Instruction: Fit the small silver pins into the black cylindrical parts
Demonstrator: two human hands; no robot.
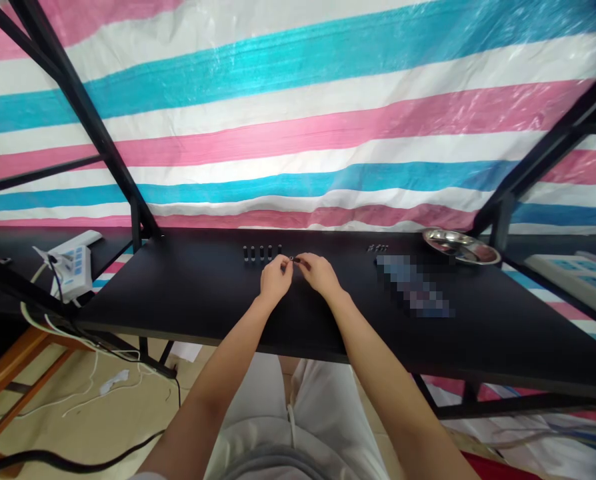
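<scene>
My left hand [277, 277] and my right hand [321, 272] meet over the middle of the black table [203, 293], their fingertips almost touching. Between the left fingers shows the pale round end of a small dark cylinder [291, 259]. The fingers of my right hand pinch at a tiny dark piece beside it, too small to name. Just left of the hands, several small black cylinders [261, 253] stand in a row, the nearest one partly behind my left hand. To the right lie several tiny silvery metal parts [377, 248].
A shiny round metal plate [488, 255] sits at the back right. Nearer lies a pixelated long object [415, 287]. Black frame posts [93, 127] slant up at both sides before a striped plastic sheet [298, 140]. A white power strip [73, 273] with cables is at left.
</scene>
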